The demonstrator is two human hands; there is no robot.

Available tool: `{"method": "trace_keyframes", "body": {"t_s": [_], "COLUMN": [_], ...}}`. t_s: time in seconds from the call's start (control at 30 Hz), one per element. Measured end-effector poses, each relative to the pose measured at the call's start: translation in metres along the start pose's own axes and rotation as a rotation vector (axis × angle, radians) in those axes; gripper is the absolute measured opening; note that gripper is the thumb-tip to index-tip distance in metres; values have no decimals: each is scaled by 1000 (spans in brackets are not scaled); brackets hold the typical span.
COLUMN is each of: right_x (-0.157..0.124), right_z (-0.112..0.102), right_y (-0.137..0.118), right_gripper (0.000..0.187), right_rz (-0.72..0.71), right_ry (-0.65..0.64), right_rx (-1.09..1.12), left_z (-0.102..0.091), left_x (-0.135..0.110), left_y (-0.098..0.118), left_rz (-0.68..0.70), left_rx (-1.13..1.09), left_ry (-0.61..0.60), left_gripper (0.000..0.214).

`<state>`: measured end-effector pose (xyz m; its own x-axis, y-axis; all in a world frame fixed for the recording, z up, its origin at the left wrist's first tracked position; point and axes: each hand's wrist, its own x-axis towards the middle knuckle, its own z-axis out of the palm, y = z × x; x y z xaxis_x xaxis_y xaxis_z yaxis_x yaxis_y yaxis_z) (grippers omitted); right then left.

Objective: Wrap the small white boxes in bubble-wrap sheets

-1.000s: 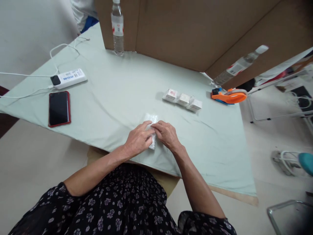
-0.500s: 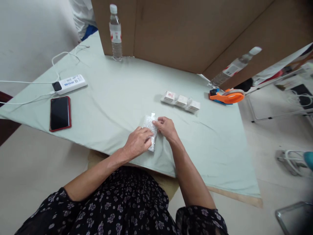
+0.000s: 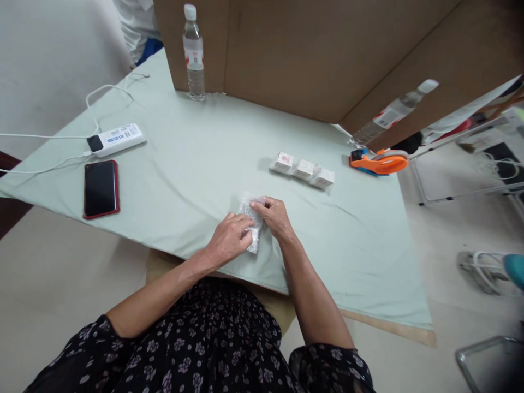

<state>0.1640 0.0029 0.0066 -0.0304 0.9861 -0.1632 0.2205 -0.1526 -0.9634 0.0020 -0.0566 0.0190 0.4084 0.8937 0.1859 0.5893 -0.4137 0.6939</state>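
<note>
A bubble-wrap packet [image 3: 254, 240] lies near the front edge of the table, between my two hands. My left hand [image 3: 230, 234] is on its left side, with curled fingers pressing on the wrap. On the upper right, my right hand [image 3: 275, 214] pinches the wrap between thumb and fingers. What is inside the packet is hidden. Beyond my right hand, three small wrapped boxes [image 3: 303, 170] sit in a row, apart from both hands.
An orange tape dispenser [image 3: 380, 162] stands at the right edge. A water bottle [image 3: 194, 57] and a tilted-looking bottle [image 3: 388, 117] stand by a cardboard screen [image 3: 282, 54]. At left lie a phone [image 3: 101, 189] and a white power strip [image 3: 120, 140] with cables. A person's sleeve [image 3: 137, 27] shows behind.
My right hand has shifted slightly left over the wrap. The clear strip that stuck out at the packet's top no longer shows. My left hand stays almost in place.
</note>
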Motion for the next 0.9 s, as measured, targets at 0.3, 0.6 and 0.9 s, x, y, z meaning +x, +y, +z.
{"method": "trace_keyframes", "body": {"t_s": [0.3, 0.6, 0.9], "right_x": [-19, -51, -75], "right_z": [12, 18, 21], "right_y": [-1, -7, 0], "right_gripper": [36, 31, 22], "right_rz": [-60, -142, -344], "right_ry": [45, 115, 112], "right_rx": [264, 204, -66], "left_z": [3, 18, 11], "left_x": [-2, -9, -5], "left_y": [-6, -7, -18], "left_rz": [-22, -172, -121], "left_rx": [-22, -35, -129], "left_ry": [27, 347, 265], "left_gripper": [21, 26, 21]}}
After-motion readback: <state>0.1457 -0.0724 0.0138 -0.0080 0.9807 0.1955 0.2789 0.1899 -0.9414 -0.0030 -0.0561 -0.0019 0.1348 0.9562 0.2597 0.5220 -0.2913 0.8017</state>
